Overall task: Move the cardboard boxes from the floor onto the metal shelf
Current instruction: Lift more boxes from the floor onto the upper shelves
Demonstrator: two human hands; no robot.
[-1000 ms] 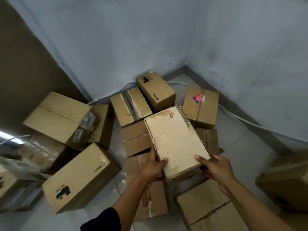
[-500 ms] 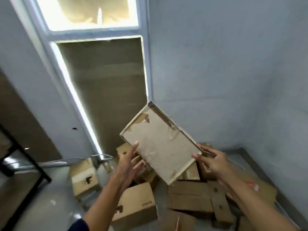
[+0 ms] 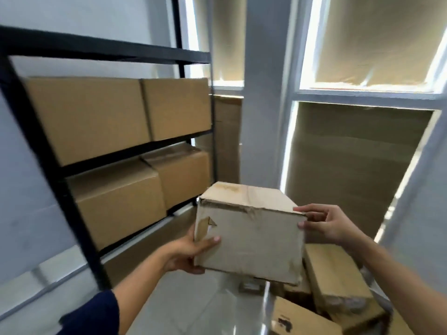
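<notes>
While both hands grip box, shelf stands left

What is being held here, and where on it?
A worn, pale cardboard box: left hand grips its lower-left corner, right hand pinches its upper-right edge.

Both arms extended; left hand fingers curled gripping, right hand pinching.

Head-worn camera looks forward, slightly downward, close over the hands.
</notes>
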